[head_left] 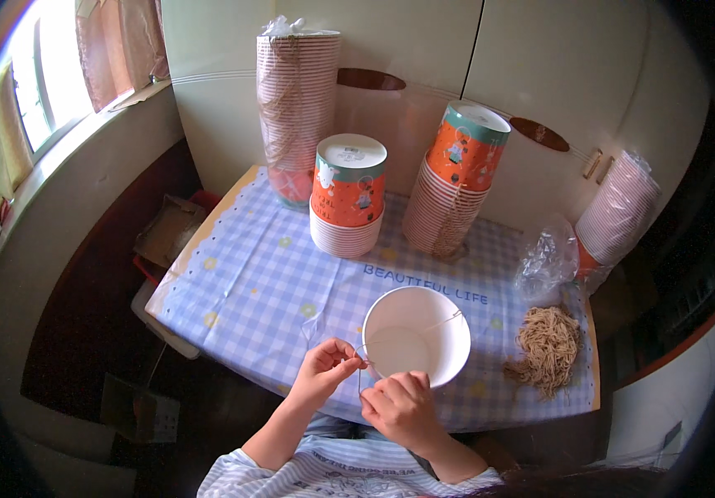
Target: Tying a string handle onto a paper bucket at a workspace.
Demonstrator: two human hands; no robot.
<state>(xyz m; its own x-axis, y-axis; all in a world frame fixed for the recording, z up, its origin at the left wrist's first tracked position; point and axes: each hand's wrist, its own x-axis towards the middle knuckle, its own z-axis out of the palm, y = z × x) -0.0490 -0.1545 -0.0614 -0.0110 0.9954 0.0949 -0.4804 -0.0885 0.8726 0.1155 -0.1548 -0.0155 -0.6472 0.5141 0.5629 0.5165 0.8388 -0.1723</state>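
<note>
L hand (331, 366) and R hand (401, 407) are pinching 1 thin string (447, 320), appar. tying it; any knot is showing too small to confirm. Next move is prob. calling for snugging. String is crossing a smooth, round white tub (452, 357); a tangled, fibrous beige heap (548, 349) is lying R.

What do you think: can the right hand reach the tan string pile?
Likely yes: only tablecloth lies between the right hand and the string pile, though its fingers seem closed on thin string.
</note>
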